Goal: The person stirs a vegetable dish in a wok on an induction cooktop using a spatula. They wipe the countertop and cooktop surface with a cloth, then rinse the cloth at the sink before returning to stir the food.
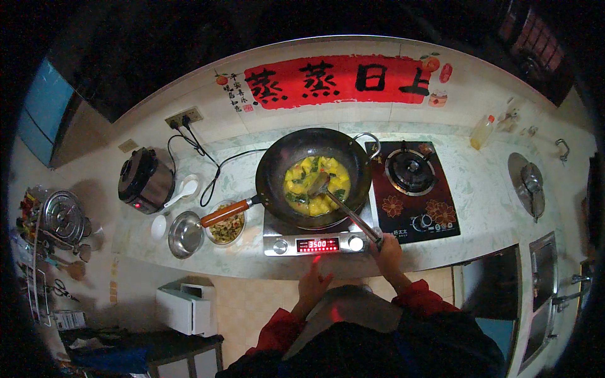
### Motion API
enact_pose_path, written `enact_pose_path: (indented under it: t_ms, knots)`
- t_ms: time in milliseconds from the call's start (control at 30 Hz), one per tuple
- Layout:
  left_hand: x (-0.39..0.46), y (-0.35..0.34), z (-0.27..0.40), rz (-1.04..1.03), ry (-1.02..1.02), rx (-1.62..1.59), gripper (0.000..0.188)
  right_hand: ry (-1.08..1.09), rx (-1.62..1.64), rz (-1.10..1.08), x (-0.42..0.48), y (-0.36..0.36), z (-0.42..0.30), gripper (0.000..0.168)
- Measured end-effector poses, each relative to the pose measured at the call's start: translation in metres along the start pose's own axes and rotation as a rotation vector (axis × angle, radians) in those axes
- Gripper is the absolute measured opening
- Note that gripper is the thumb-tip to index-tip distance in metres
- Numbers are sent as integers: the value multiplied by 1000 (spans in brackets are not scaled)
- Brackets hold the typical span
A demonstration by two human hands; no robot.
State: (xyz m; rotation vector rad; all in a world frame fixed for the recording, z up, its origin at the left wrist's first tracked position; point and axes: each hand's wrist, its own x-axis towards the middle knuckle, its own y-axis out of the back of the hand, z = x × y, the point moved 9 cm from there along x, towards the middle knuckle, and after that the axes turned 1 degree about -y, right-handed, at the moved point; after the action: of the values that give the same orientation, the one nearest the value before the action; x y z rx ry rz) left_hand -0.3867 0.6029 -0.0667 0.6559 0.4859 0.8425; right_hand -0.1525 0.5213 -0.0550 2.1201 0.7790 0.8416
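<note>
A black wok (274,165) with a wooden handle (227,212) rests on an induction cooker (279,246) whose red display is lit. Yellow chunks and dark green pieces (326,203) lie in liquid in the wok. My right hand (388,253) grips the handle end of a metal ladle or spatula (350,211), and its head is down among the food. At the cooker's front edge is my left hand (314,283), fingers apart, one finger pointing towards the control panel. It holds nothing visible; whether it touches the panel I cannot tell.
Left of the wok stand a bowl of chopped food (229,229), a metal bowl (185,235), a white spoon (183,191) on a dish and an electric pressure cooker (146,182). A power cord (217,172) crosses the counter. On the right are a gas hob (411,212) and a bottle (481,133).
</note>
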Motion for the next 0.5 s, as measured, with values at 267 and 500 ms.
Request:
enact_pose_path:
  t_ms: [267,500]
  knots:
    - [10,6,1,50,-53,-47,60,-433,49,-74,-16,25,24,29]
    - [10,2,0,32,-72,-92,58,99,253,399,35,91,-39,42]
